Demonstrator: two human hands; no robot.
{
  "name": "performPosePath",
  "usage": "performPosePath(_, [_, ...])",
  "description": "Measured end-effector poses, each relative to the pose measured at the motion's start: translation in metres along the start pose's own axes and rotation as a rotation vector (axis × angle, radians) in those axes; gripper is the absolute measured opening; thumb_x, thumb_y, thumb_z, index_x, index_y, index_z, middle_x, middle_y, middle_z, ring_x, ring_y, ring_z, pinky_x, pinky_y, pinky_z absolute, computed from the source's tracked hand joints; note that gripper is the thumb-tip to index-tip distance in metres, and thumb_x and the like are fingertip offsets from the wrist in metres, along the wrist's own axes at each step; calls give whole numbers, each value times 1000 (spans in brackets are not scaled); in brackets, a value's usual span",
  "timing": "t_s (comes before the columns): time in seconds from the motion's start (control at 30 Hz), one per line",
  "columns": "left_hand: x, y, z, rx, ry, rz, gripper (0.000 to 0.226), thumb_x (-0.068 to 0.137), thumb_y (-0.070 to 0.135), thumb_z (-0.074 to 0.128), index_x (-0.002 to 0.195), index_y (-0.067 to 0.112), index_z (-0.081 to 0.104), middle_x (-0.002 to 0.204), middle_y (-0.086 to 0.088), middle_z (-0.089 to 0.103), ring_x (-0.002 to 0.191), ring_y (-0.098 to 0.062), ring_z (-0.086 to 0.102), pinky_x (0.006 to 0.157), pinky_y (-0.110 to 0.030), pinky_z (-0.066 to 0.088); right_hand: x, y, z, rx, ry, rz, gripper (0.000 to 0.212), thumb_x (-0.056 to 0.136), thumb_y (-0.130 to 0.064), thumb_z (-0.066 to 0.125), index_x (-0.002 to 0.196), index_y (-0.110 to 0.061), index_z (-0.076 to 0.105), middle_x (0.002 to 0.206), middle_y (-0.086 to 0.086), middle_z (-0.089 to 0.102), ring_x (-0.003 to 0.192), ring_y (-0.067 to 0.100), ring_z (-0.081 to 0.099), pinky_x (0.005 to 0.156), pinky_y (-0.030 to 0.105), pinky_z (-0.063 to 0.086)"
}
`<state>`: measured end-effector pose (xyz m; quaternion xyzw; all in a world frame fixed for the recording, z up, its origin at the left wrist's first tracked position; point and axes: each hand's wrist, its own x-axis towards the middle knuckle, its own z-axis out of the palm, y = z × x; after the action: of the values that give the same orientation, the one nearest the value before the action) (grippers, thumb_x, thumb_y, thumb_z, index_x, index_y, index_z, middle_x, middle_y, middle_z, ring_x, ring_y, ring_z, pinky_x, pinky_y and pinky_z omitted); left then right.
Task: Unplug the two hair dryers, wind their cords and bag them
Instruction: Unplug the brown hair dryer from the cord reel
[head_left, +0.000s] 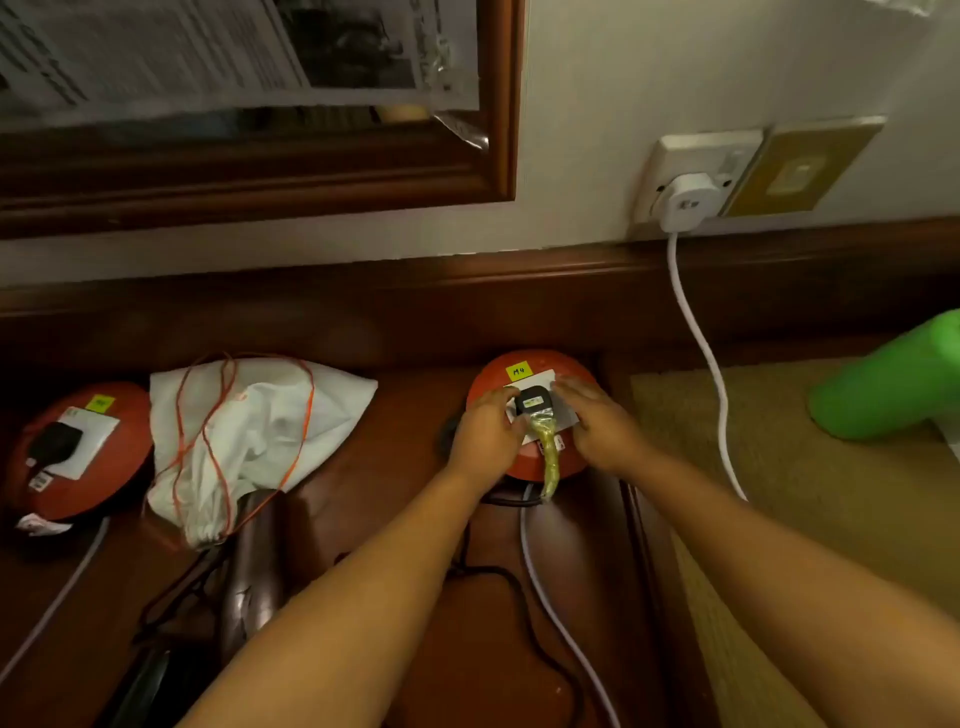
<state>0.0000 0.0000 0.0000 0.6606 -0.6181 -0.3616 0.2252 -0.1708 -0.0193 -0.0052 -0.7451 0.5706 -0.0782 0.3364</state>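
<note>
Head view: both hands are on the right red socket unit (524, 415) on the wooden counter (363, 493). The left hand (488, 431) pinches the black plug (532, 402) seated in its white socket face; the right hand (592, 421) lies flat with fingers extended on the unit beside the plug. A second black plug (54, 441) sits in the left red unit (78, 452). A white drawstring bag (249, 431) lies between the units.

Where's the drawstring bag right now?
In the head view, the white drawstring bag lies left of centre on the wooden surface, between the two red socket domes, left of both hands.
</note>
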Motion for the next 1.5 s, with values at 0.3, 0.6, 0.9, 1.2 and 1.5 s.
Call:
performPosePath(0.3, [16, -12, 18, 40, 51, 41, 49, 90, 25, 66, 134, 10, 54, 130, -9, 58, 121, -26, 45, 100, -30, 32, 7, 12, 12, -119, -7, -26, 63, 85, -25, 29, 148, -15, 31, 155, 1, 30, 145, 19, 20, 115, 28, 12])
performPosePath(0.6, [19, -22, 21, -17, 69, 65, 45, 88, 26, 68, 129, 11, 58, 128, -6, 60, 118, -22, 46, 91, -18, 29, 12, 20, 21, -184, 70, -61, 73, 82, -44, 11, 147, -19, 34, 153, -2, 35, 141, 17, 26, 110, 42, 29])
performPosePath(0.9, [21, -26, 22, -58, 68, 75, 44, 88, 25, 68, 130, 13, 58, 128, -2, 59, 118, -16, 44, 90, -13, 26, 17, 22, 22, -205, 85, -65, 69, 83, -41, 14, 148, -23, 31, 154, -7, 33, 139, 12, 26, 101, 41, 32])
performPosePath(1.2, [22, -30, 23, -63, 56, 81, 45, 89, 28, 67, 130, 13, 57, 128, -2, 59, 117, -16, 43, 89, -15, 27, 18, 23, 24, -229, 90, -66, 68, 84, -41, 12, 148, -24, 30, 154, -7, 32, 139, 13, 25, 99, 39, 30])
performPosePath(1.5, [20, -29, 22, -52, 61, 86, 45, 90, 27, 66, 131, 11, 56, 130, -4, 58, 120, -18, 43, 89, -14, 26, 19, 19, 23, -260, 89, -48, 60, 90, -31, 26, 149, -25, 27, 155, -7, 29, 139, 14, 25, 97, 40, 31])
